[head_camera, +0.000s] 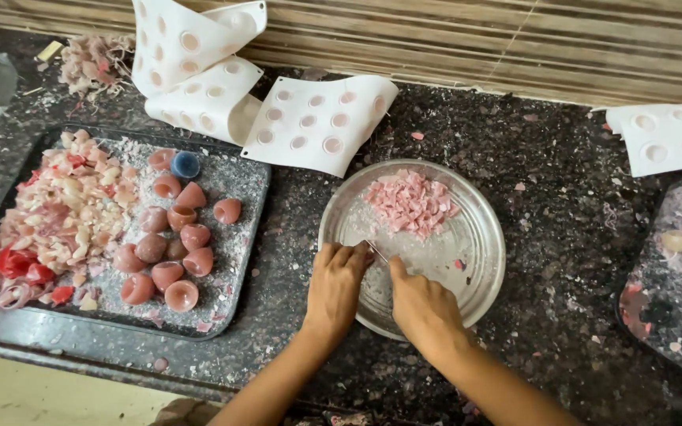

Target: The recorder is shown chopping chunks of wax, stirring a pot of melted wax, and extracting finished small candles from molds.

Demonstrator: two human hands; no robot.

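Left hand: the left hand (335, 285) lies over the 7 o'clock rim of the round metal plate (479, 276), fingers curled together and pinching something small at their tips; what it is cannot be made out.
Right hand: the right hand (424, 309) rests inside the plate at 6 o'clock, fingers closed around a thin metal blade (376, 251) that points toward 10 o'clock, its tip touching the left fingertips.
Plate: it sits on the dark speckled surface (562, 237) at the middle of the view, with white flakes scattered over its bottom.
Pink pieces: a heap of pink chopped bits (410, 203) lies in the plate at 12 o'clock, well apart from both hands.
Tray: a dark rectangular tray (234, 272) stands at 9 o'clock from the plate, near it but not touching.
Tray contents: pink and brown dome-shaped pieces (174, 248) cluster at its centre, one blue dome (185, 164) at its far edge, and a pile of pale and red shavings (53, 217) fills its left half.
Moulds: white flexible moulds with round cavities (317, 120) lie curled at 11 o'clock beyond the plate, against the striped wall; another white mould (668, 136) lies at 2 o'clock.
Far right: a second dark board (665, 292) at 3 o'clock carries scraps.
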